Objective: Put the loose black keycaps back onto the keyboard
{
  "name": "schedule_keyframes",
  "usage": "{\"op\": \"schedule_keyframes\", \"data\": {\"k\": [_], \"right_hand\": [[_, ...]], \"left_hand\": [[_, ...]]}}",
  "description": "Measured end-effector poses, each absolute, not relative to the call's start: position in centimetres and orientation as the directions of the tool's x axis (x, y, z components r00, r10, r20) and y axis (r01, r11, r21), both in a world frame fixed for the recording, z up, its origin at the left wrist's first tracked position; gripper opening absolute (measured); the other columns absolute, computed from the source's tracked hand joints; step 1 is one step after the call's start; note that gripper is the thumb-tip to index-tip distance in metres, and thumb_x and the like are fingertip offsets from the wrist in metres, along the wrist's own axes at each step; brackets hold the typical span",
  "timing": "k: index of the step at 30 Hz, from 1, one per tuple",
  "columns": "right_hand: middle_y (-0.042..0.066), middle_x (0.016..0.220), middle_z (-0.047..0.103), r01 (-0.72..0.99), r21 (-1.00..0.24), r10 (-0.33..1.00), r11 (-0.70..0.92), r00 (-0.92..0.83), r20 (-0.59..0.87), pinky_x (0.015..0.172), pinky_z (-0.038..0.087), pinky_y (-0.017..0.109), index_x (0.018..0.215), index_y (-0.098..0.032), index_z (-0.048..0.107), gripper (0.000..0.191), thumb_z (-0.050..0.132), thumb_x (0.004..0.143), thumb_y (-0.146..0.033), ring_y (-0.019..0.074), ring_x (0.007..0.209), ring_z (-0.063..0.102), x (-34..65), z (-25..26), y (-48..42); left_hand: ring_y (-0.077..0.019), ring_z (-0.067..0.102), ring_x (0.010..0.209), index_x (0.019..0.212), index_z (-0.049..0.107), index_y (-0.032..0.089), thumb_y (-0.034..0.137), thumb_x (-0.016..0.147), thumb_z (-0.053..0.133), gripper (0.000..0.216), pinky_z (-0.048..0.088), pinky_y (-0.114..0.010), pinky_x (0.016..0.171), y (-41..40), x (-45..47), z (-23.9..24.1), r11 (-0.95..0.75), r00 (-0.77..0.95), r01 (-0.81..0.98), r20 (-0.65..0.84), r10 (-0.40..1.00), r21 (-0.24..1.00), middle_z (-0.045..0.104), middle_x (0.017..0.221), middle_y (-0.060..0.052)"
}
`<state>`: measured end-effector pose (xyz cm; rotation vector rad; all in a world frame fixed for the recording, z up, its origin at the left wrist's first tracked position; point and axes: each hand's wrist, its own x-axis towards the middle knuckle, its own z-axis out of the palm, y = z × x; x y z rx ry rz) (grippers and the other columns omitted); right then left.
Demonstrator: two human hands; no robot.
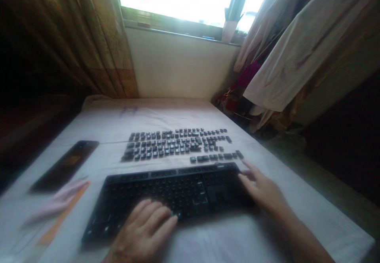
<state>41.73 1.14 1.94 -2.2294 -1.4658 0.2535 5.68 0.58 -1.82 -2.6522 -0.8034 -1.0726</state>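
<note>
A black keyboard (154,193) lies tilted across the white cloth in front of me, its key area mostly bare of keycaps. Flat over its lower left part rests my left hand (145,223), fingers stretched out and holding nothing I can see. My right hand (264,188) is at the keyboard's right end, thumb by its edge and index finger stretched toward the last of the loose keycaps (239,154). Its fingers are apart. Behind the keyboard, several more keycaps (166,148) are laid out in rows. Blur hides the fine detail.
A dark phone (67,164) lies at the left, with a pink cloth (63,199) and an orange strip (67,213) nearer me. The white-covered surface (166,114) ends at a wall under a window. Curtains (97,37) hang left, clothes (287,53) right.
</note>
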Motion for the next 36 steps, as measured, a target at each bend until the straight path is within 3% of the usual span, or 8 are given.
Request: {"op": "schedule_keyframes", "data": {"k": [12,17,23,27,29,36], "right_hand": [[0.008,0.106,0.078,0.875,-0.404,0.953,-0.265,0.302,0.031,0.07,0.056,0.035,0.137,-0.019,0.058,0.055,0.053,0.085,-0.036,0.0231,0.071,0.074,38.6,3.1,1.7],[0.006,0.099,0.079,0.903,-0.368,0.966,-0.22,0.254,0.044,0.066,0.056,0.034,0.133,-0.021,0.061,0.052,0.053,0.085,-0.038,0.0225,0.065,0.073,38.4,3.1,1.9],[0.005,0.093,0.08,0.959,-0.221,0.983,-0.176,0.181,0.002,0.064,0.055,0.033,0.129,-0.023,0.066,0.046,0.056,0.086,-0.037,0.0264,0.078,0.075,39.1,4.1,3.1],[0.006,0.095,0.08,0.98,-0.12,0.987,-0.16,0.162,0.008,0.064,0.054,0.034,0.111,-0.026,0.077,0.034,0.058,0.086,-0.038,0.0288,0.083,0.075,39.4,6.0,4.8],[0.006,0.096,0.08,0.98,-0.147,0.989,-0.134,0.142,0.042,0.066,0.055,0.034,0.103,-0.027,0.079,0.029,0.058,0.087,-0.039,0.0285,0.085,0.075,39.3,6.9,5.9],[0.002,0.088,0.08,0.897,-0.435,0.991,0.077,-0.022,0.13,0.072,0.055,0.029,0.089,-0.027,0.081,0.019,0.062,0.084,-0.028,0.021,0.081,0.075,37.9,7.5,9.8]], "left_hand": [[-0.0168,0.061,0.101,0.108,0.071,0.024,0.011,0.099,0.037,0.038,0.033,-0.036,0.109,0.2,2.6,-2.5,-0.829,0.581,0.549,0.663,0.472,0.109,0.071,0.101,-0.003],[-0.0162,0.063,0.099,0.107,0.07,0.024,0.009,0.096,0.041,0.035,0.036,-0.036,0.109,-0.1,1.7,-1.2,-0.82,0.599,0.57,0.657,0.458,0.053,0.071,0.1,-0.002],[-0.0158,0.063,0.102,0.104,0.07,0.022,0.012,0.098,0.043,0.029,0.035,-0.034,0.11,-0.2,2.4,-0.1,-0.826,0.627,0.562,0.636,0.45,0.03,0.073,0.103,-0.002],[-0.0146,0.064,0.1,0.102,0.07,0.021,0.016,0.101,0.043,0.028,0.031,-0.032,0.112,0.1,3.8,-0.2,-0.836,0.59,0.542,0.671,0.449,0.084,0.074,0.1,0.0],[-0.0141,0.064,0.097,0.101,0.071,0.021,0.017,0.102,0.041,0.03,0.031,-0.031,0.112,0.3,4.3,-0.3,-0.84,0.593,0.534,0.665,0.455,0.098,0.074,0.098,0.0],[-0.0151,0.065,0.101,0.105,0.071,0.022,0.014,0.1,0.044,0.028,0.038,-0.034,0.108,0.5,4.1,-1.2,-0.83,0.61,0.553,0.646,0.459,0.067,0.074,0.101,-0.001]]}}
